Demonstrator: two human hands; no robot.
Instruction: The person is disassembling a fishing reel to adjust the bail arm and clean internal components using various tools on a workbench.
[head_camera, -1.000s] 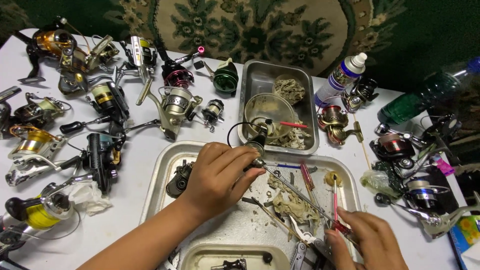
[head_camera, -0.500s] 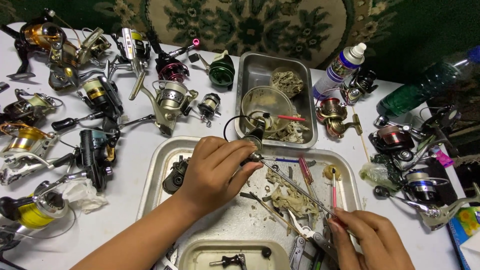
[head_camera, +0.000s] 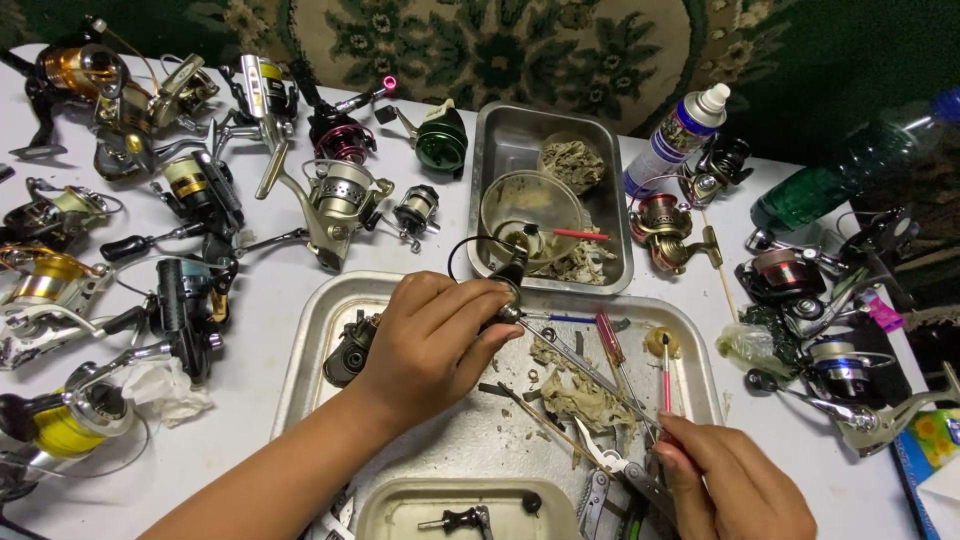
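A: Grip first. What does the left hand (head_camera: 432, 335) hold?

B: Item one: a dark fishing reel (head_camera: 508, 278), fingers closed around it, held over the top edge of the big metal tray (head_camera: 320, 330). Its thin wire loop curves up past the hand.

A: Right hand (head_camera: 735, 485)?

B: Item two: fingers pinched together on a thin metal tool (head_camera: 590, 372) at the tray's lower right corner; the shaft runs up and left to the reel at the left hand's fingertips.

A: Contents of the tray?

B: Another reel part (head_camera: 350, 350) just beside the left wrist, a red-handled screwdriver (head_camera: 610, 338), a small brush (head_camera: 666, 372), grey rags (head_camera: 580, 392), pliers (head_camera: 610, 470) near the right hand. A smaller tray (head_camera: 400, 505) overlaps the bottom edge and holds a small dark part.

A: Behind it?

B: Deep metal pan (head_camera: 610, 270) touching the big tray's far edge, with a round bowl (head_camera: 530, 210) and more rags inside. To its right, a spray can (head_camera: 675, 135) lying tilted, then a green bottle (head_camera: 830, 180).

A: The rest of the table (head_camera: 270, 300)?

B: Many fishing reels: a crowd on the left, among them a silver one (head_camera: 335, 200) and a yellow-spooled one (head_camera: 65, 425); several more on the right (head_camera: 835, 365). A crumpled tissue (head_camera: 165, 385) lies at left.
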